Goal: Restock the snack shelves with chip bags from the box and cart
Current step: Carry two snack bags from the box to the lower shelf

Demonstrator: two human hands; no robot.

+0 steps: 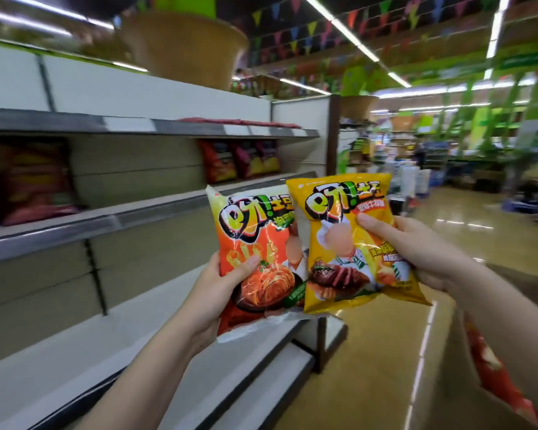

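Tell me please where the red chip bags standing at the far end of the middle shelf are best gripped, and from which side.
Probably the nearest of the red chip bags, by its upper side edges, fingers coming from the open aisle front. They stand upright with faces outward, packed side by side, and the shelf above leaves little room overhead. Both the left hand and right hand hold bags now.

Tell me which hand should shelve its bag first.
Left, probably. The left hand holds the orange bag on the side of the shelves, while the right hand holds the yellow bag toward the aisle.
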